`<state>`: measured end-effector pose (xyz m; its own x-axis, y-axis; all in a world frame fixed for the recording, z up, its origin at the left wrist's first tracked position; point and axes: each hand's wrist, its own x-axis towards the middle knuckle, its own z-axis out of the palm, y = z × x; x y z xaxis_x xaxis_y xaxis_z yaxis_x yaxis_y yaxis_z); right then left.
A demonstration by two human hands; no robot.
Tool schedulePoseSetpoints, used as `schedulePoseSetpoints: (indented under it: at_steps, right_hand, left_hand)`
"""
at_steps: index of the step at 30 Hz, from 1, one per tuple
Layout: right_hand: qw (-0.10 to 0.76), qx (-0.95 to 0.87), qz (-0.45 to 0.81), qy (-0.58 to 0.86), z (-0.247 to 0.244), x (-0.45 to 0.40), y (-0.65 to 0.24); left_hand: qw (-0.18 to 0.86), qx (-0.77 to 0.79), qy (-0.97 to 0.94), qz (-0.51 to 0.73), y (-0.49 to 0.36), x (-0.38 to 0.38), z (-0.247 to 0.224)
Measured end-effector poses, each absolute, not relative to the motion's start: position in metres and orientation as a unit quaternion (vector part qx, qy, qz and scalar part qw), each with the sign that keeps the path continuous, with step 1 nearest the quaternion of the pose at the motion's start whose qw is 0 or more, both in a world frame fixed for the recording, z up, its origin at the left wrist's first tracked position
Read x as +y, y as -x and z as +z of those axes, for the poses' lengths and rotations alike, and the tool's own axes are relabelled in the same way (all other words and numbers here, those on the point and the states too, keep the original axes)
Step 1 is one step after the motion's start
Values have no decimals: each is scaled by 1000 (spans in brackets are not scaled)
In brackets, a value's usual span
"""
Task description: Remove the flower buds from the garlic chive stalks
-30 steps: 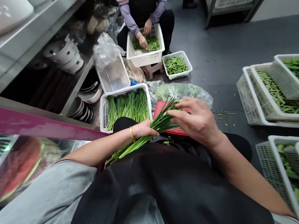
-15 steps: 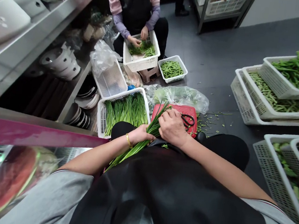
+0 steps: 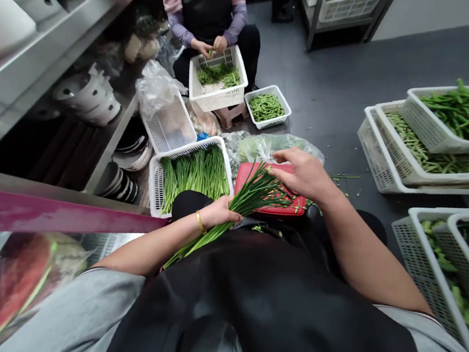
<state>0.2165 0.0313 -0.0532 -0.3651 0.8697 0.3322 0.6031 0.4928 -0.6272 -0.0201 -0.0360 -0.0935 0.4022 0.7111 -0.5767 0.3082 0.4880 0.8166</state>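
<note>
My left hand (image 3: 218, 212) is wrapped round a bunch of garlic chives (image 3: 255, 194), whose tips fan out to the right and whose stalk ends slant down beside my apron. Over the red board (image 3: 244, 172), my right hand (image 3: 305, 174) is off the lower stalks, with thumb and fingers apart and nothing in them. Its fingertips are just above the chive tips; whether they touch is unclear. Left of the board, a white basket (image 3: 153, 189) holds more chives laid side by side. Small green bits lie on the board and my lap.
Opposite sits a co-worker (image 3: 205, 9), hands over a basket of greens (image 3: 215, 101). A small basket of green beans (image 3: 267, 125) stands on the floor. Stacked vegetable baskets (image 3: 381, 176) are on the right. A metal shelf (image 3: 64, 38) runs along the left. A plastic bag (image 3: 301, 145) lies behind the board.
My right hand has let go of the chives, opened and moved right. The freed tips have spread over the board, where the black scissors handles showed before. My left hand keeps its hold.
</note>
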Motion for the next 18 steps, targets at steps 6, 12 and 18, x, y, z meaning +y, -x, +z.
schedulePoseSetpoints:
  at_steps: [6, 12, 18]
  right_hand:
    - [272, -852, 241, 377, -62, 38, -209]
    - [222, -882, 211, 358, -64, 24, -217]
    - [112, -928, 114, 336, -54, 20, -212]
  left_hand:
    - [686, 521, -484, 157, 23, -38, -94]
    - [699, 509, -480, 146, 27, -39, -99]
    - [690, 513, -489, 147, 27, -39, -100]
